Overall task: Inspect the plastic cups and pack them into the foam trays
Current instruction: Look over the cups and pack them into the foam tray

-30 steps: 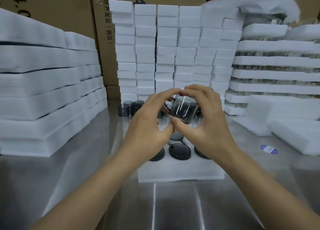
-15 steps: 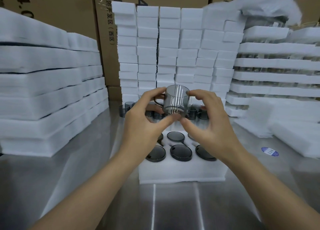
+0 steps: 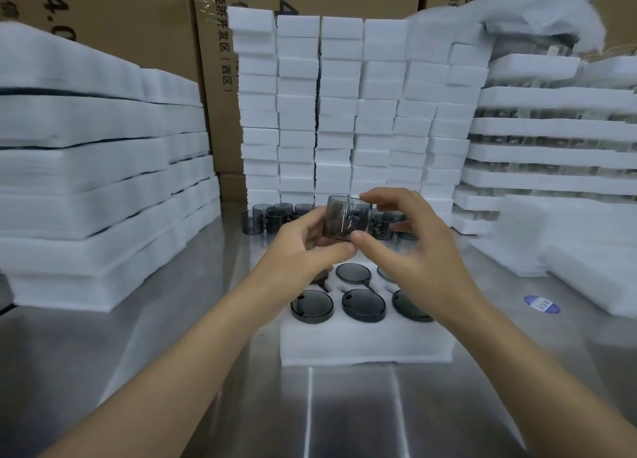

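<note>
A smoky grey transparent plastic cup is held upright above the table between both hands. My left hand grips its lower left side, and my right hand pinches its top rim and base from the right. Below lies a white foam tray with several dark cups seated upside down in its holes. A cluster of loose grey cups stands on the table behind my hands.
Stacks of white foam trays rise at the left, foam blocks at the back, and filled trays at the right. Cardboard boxes stand behind. A blue sticker lies on the steel table.
The cup has been turned from tilted to upright between my hands, with its handle now hidden. My right fingers shifted to the rim.
</note>
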`<state>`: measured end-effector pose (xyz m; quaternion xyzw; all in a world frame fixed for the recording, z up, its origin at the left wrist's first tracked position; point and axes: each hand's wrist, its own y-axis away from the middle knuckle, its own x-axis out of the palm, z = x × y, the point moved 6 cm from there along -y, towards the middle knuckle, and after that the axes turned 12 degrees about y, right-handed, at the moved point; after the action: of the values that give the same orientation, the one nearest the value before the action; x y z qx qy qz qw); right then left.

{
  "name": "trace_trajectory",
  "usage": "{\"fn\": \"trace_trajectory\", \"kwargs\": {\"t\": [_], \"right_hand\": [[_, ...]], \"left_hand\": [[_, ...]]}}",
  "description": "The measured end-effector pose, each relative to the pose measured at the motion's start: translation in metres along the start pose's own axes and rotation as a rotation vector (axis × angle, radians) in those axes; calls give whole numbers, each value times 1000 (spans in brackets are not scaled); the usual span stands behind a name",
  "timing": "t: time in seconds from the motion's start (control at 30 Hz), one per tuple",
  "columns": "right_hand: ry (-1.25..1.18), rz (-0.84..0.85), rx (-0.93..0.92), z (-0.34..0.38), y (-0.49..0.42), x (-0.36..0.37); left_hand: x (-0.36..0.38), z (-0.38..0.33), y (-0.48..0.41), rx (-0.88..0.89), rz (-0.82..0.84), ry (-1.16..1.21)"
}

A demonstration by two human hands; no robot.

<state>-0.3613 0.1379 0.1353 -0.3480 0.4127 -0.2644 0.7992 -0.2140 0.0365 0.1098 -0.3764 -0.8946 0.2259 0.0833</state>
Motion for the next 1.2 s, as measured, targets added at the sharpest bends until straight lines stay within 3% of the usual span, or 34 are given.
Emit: {"fn": "trace_trajectory", "kwargs": {"t": [0.17, 0.3, 0.4, 0.53, 0.63, 0.77, 0.9, 1.1, 1.2], "right_hand": [[-216, 98, 118, -4, -6, 4], [-341, 291, 180, -13, -4, 11], [-298, 271, 214, -27, -2, 13], [45, 33, 355, -74, -1, -11], [477, 64, 511, -122, 13, -31], [567, 218, 629, -158, 42, -30], [493, 237, 670, -156, 48, -16], [460, 237, 684, -163, 48, -9], [468, 265, 720, -170, 48, -13]], "left_hand": [[1, 5, 0, -94, -17, 119], [6, 5, -1, -70, 43, 41], [5, 14, -5, -58, 55, -154], [-19, 35, -4, -198, -91, -612], [-40, 55, 6, -485, -69, -708], [-45, 53, 21, -611, -157, -624], [-32, 49, 35, -594, -302, -319], [-15, 50, 31, -670, -320, 230], [-14, 54, 24, -640, -310, 302]]}}
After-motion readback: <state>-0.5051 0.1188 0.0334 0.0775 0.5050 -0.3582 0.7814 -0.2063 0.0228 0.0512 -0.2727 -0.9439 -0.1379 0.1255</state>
